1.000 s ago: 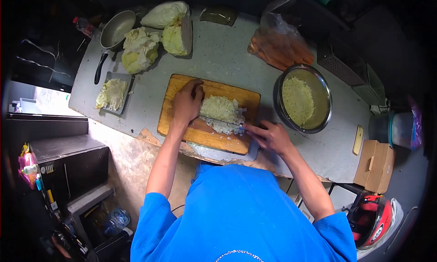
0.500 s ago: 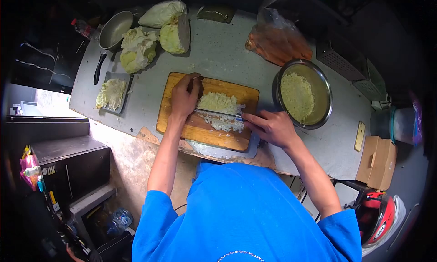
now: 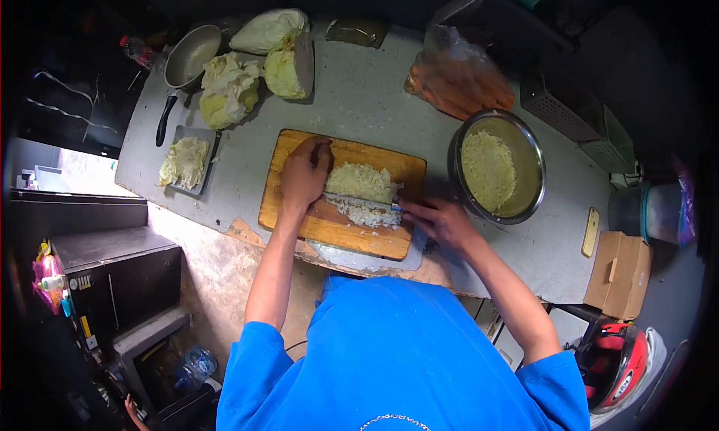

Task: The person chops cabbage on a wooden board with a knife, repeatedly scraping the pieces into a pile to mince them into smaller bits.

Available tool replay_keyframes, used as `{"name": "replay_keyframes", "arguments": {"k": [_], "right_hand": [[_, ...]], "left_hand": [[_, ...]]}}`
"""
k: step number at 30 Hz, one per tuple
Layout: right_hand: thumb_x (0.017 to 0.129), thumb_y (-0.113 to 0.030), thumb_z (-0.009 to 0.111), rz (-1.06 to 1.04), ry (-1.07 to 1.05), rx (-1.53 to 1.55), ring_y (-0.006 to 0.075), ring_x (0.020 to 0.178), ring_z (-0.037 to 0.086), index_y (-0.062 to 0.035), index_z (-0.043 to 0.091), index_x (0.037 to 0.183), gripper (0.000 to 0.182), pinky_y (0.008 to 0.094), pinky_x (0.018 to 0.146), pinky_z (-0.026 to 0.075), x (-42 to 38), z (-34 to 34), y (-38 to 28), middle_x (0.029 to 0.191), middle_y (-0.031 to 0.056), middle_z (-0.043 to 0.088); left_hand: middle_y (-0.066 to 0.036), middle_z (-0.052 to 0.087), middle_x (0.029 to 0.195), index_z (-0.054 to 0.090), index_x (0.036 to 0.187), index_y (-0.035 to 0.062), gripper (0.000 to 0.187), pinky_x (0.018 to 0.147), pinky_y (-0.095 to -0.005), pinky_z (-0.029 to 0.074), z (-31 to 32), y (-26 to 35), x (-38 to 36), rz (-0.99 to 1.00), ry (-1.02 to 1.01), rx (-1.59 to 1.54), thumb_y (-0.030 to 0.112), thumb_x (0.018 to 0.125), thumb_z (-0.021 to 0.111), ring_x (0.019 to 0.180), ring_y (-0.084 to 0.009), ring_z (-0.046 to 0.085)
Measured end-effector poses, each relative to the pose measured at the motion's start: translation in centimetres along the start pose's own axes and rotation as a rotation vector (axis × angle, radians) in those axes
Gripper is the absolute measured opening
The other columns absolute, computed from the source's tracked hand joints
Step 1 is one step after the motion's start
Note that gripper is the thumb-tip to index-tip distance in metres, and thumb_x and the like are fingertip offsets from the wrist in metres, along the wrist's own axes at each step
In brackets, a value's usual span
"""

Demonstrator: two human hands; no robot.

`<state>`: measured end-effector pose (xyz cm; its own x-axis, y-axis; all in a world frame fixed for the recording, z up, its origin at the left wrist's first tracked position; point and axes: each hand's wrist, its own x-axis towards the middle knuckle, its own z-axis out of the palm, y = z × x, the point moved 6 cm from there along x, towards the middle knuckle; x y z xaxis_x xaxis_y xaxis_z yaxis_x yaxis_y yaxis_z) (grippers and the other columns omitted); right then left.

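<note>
My right hand (image 3: 440, 220) grips a knife (image 3: 359, 201) by its handle at the right side of a wooden cutting board (image 3: 299, 225). The blade lies across the board through finely chopped cabbage (image 3: 361, 179), with a larger heap beyond it and smaller bits on my side. On the board's left part rests my left hand (image 3: 305, 170), beside the heap and close to the blade's far end. Its fingers are bent, with a gap between them and the thumb, and nothing shows in them. A metal bowl (image 3: 541, 169) holding more chopped cabbage (image 3: 488, 169) stands right of the board.
Cabbage pieces (image 3: 290, 68) and a pan (image 3: 191, 56) stand at the back left. A small tray (image 3: 206, 178) of cabbage leaves lies left of the board. Bagged carrots (image 3: 458, 86) sit behind the bowl. A phone (image 3: 591, 231) and cardboard box (image 3: 620, 274) are at the right edge.
The view has shifted slightly, so the table sits lower in it. My right hand and the knife have moved a little toward me over the board. My left hand stays on the board.
</note>
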<state>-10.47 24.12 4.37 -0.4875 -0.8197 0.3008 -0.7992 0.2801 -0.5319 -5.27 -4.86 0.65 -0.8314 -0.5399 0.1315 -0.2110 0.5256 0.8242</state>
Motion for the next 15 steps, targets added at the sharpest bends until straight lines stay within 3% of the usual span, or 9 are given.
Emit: {"name": "replay_keyframes", "arguments": {"k": [4,7,10,13,15], "right_hand": [[0.090,-0.031,0.078,0.009,-0.111,-0.115,0.0274,0.059,0.065,-0.0283,0.077,0.121,0.031,0.0393,0.052,0.054,0.3,-0.9,-0.5,0.086,0.0076,0.068],[0.090,-0.030,0.078,0.039,-0.180,-0.182,0.0278,0.059,0.065,-0.0283,0.077,0.119,0.029,0.0402,0.052,0.054,1.6,-2.5,-2.5,0.083,0.0074,0.067],[0.090,-0.027,0.079,0.064,-0.057,-0.055,0.0251,0.054,0.059,-0.0271,0.078,0.119,0.029,0.0404,0.049,0.049,0.9,-1.3,-1.0,0.072,0.0052,0.060],[0.090,-0.029,0.078,0.089,-0.001,0.045,0.0274,0.056,0.062,-0.0301,0.078,0.118,0.028,0.0411,0.051,0.052,0.0,0.1,0.0,0.069,0.0063,0.059],[0.091,-0.030,0.076,0.077,-0.091,-0.062,0.0282,0.056,0.063,-0.0291,0.078,0.118,0.027,0.0417,0.051,0.052,0.8,-0.7,-1.0,0.069,0.0064,0.060]], "left_hand": [[-0.012,0.073,0.079,0.072,0.113,0.0048,0.021,0.066,-0.0351,0.053,-0.2,0.8,-0.5,0.037,-0.005,0.081,0.017,0.099,0.061,0.070,-0.0229,0.070],[-0.014,0.074,0.083,0.072,0.114,0.0045,0.023,0.068,-0.0379,0.054,-0.7,0.5,0.0,-0.040,-0.053,-0.056,0.019,0.099,0.061,0.073,-0.0267,0.072],[-0.014,0.074,0.084,0.072,0.114,0.0044,0.024,0.068,-0.0390,0.054,-0.3,0.6,0.0,-0.030,-0.033,-0.042,0.020,0.099,0.062,0.073,-0.0284,0.072],[-0.012,0.073,0.080,0.072,0.114,0.0040,0.023,0.066,-0.0367,0.053,0.0,1.1,0.1,0.067,-0.009,0.022,0.019,0.099,0.062,0.068,-0.0247,0.069],[-0.012,0.071,0.078,0.071,0.114,0.0037,0.022,0.065,-0.0357,0.052,0.0,0.8,0.2,0.117,-0.007,0.055,0.017,0.099,0.062,0.067,-0.0234,0.068]]}}
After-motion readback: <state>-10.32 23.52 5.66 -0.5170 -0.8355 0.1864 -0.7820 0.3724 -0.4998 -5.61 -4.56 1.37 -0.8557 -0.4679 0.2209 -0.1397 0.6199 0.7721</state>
